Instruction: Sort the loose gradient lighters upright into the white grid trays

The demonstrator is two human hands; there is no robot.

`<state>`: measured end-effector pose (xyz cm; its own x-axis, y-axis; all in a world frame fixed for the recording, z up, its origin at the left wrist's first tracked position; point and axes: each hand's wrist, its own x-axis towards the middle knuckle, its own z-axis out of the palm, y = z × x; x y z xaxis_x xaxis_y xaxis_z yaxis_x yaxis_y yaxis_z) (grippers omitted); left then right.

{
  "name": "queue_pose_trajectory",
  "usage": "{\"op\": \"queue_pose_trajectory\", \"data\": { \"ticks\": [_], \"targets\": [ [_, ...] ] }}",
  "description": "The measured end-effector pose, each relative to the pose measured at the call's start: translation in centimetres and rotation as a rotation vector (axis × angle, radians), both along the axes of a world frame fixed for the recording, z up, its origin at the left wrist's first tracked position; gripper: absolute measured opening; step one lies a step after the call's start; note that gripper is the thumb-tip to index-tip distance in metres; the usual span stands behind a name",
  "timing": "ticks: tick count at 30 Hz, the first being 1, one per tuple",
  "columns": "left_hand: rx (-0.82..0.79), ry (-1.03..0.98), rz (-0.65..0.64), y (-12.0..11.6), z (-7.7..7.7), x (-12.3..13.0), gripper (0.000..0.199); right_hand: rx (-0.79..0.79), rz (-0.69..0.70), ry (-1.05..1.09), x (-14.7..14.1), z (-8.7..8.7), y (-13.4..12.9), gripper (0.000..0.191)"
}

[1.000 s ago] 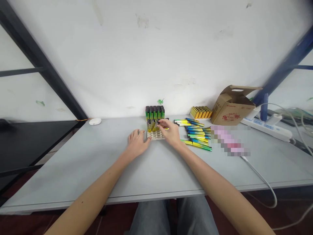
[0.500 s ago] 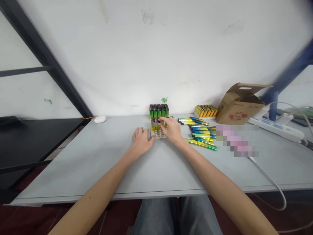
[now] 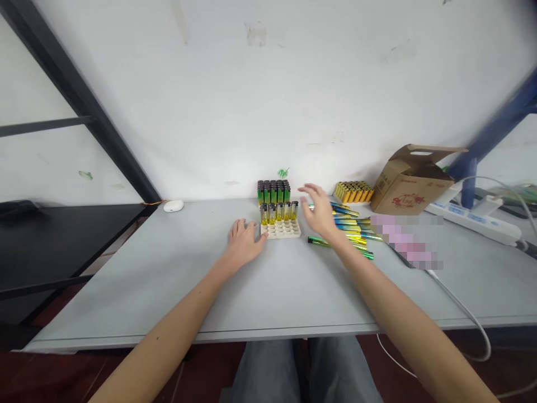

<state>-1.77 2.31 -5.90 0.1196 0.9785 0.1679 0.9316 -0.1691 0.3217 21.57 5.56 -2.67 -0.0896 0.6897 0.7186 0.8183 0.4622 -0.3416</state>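
Observation:
My left hand (image 3: 243,240) rests on the table with its fingers apart, its thumb at the left edge of a cream tray (image 3: 282,230) with rows of holes. Several yellow lighters (image 3: 279,213) with dark tops stand upright in the tray's back rows; the front rows show bare holes. Right of the tray, my right hand (image 3: 319,211) hovers with fingers spread and nothing visible in them. Beneath and beside it lies a loose pile of shiny blue, yellow and green lighters (image 3: 348,224). Behind the tray stands a block of green lighters (image 3: 273,192) with dark tops.
A tray of orange-yellow lighters (image 3: 354,192) stands by the wall, beside an open cardboard box (image 3: 413,182). A white power strip (image 3: 478,219) lies at the right, with a blurred pink object (image 3: 405,240) and a white cable nearby. A white earbud case (image 3: 173,206) sits at the back left.
My right hand has let go of a lighter in the tray and moved right, over the loose pile. The left hand stays at the tray's edge.

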Motion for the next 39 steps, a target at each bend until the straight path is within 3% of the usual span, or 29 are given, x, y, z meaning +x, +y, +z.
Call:
{"op": "queue_pose_trajectory", "data": {
  "ticks": [4, 8, 17, 22, 28, 32, 39],
  "targets": [
    [-0.013, 0.000, -0.003, 0.0, 0.2, 0.0, 0.052, -0.275, -0.244, -0.141, 4.1, -0.9, 1.4, 0.041],
    [-0.017, 0.007, -0.002, -0.1, 0.2, 0.0, 0.052, -0.448, -0.260, -0.230, 5.4, -2.2, 1.8, 0.034],
    [-0.002, 0.033, -0.017, -0.2, 0.0, 0.0, 0.048, -0.487, -0.286, -0.250, 5.1, -2.3, 1.9, 0.033],
    [0.008, 0.034, -0.020, -0.2, -0.3, 0.0, 0.047, -0.484, -0.208, -0.287, 4.8, -2.1, 1.5, 0.026],
    [0.005, 0.024, -0.029, 0.0, -0.5, -0.2, 0.046, -0.465, -0.140, -0.354, 4.7, -2.0, 1.1, 0.037],
    [-0.021, 0.028, -0.037, -0.1, -0.3, -0.2, 0.047, -0.474, -0.127, -0.356, 4.7, -1.9, 0.9, 0.027],
    [-0.042, 0.045, -0.044, -0.4, 0.2, -0.2, 0.047, -0.473, -0.105, -0.319, 4.9, -2.0, 1.2, 0.028]
  ]
}}
